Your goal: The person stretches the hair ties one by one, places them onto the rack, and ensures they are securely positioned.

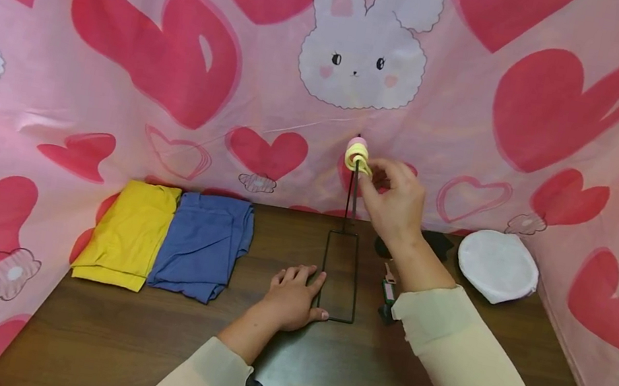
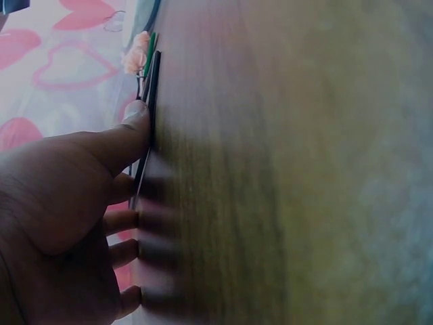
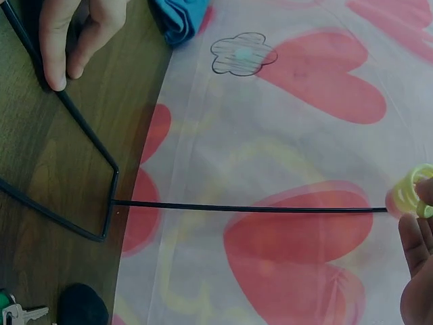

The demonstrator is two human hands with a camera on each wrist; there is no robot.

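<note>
A black wire stand (image 1: 358, 283) has a rectangular base on the table and a thin upright rod. Near the rod's top sit a pink band (image 1: 358, 141) and yellow coiled hair ties (image 1: 356, 152). My right hand (image 1: 397, 201) is up there, pinching a yellow coil between thumb and fingers; the right wrist view shows the yellow coil (image 3: 406, 191) at its right edge, partly covered by the fingers. Low down, my left hand (image 1: 291, 299) presses on the base's left side with fingers extended. In the left wrist view the thumb lies along the black wire (image 2: 154, 95).
A folded yellow cloth (image 1: 127, 234) and a folded blue cloth (image 1: 199, 246) lie at left. Right of the stand are keys (image 1: 389, 281) with a green tag, and a black item (image 1: 437, 244) partly behind the forearm. A white round pouch (image 1: 498, 267) lies farther right. Patterned fabric surrounds the table.
</note>
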